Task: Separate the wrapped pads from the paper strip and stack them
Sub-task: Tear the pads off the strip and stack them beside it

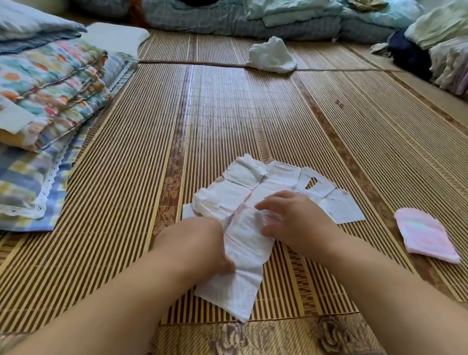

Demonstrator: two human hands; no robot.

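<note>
Nearest wrapped pad [246,240] lies on mat [250,120] between the 2 hands, long axis near-to-far along paper strip [344,210]; left hand [201,244] pinches its left edge; right hand [289,217] curled atop, grip unconfirmed; pink stack [425,235] lies rightward

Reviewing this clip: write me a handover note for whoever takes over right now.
Left hand: on the paper strip's left edge, fingers hidden, grip unclear.
Right hand: fingers spread, resting on the strip.
Pink stack of pads: on the mat, right of the strip.
Done: a few pads stacked.
Left: free the white pads on the strip, stack them.
</note>
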